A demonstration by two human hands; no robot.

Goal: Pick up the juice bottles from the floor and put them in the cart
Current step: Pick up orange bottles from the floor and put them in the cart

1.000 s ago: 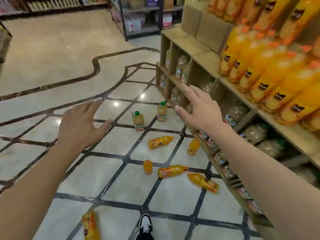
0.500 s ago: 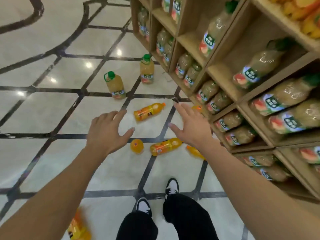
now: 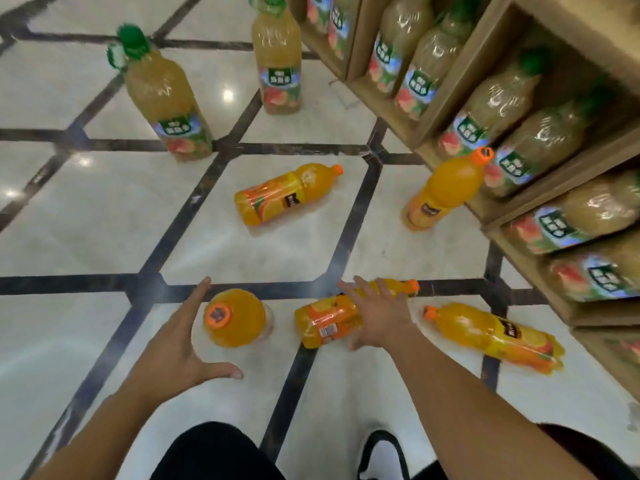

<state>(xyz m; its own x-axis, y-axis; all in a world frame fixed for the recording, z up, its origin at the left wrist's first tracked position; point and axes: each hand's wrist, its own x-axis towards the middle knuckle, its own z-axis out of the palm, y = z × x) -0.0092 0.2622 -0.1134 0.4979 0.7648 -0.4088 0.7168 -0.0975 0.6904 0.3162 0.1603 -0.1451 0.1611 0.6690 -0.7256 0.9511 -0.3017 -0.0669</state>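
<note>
Several orange juice bottles are scattered over the tiled floor. One stands upright [image 3: 234,317], seen from above, right beside my left hand [image 3: 180,341], whose fingers are spread open next to it. Another lies on its side [image 3: 329,320] under my right hand [image 3: 379,315], which is open over its neck end. A third bottle lies at the right [image 3: 495,336], a fourth lies further off in mid-floor [image 3: 284,195], and a fifth stands tilted against the shelf [image 3: 443,192]. No cart is in view.
Two tall pale juice bottles with green caps [image 3: 162,95] [image 3: 278,57] stand on the floor further ahead. A wooden shelf unit [image 3: 460,81] full of similar bottles runs along the right. My shoe [image 3: 379,455] and dark trouser legs are at the bottom.
The view has dropped much closer to the floor. Both hands have come down to the nearest orange bottles, the left beside the upright one, the right over the lying one.
</note>
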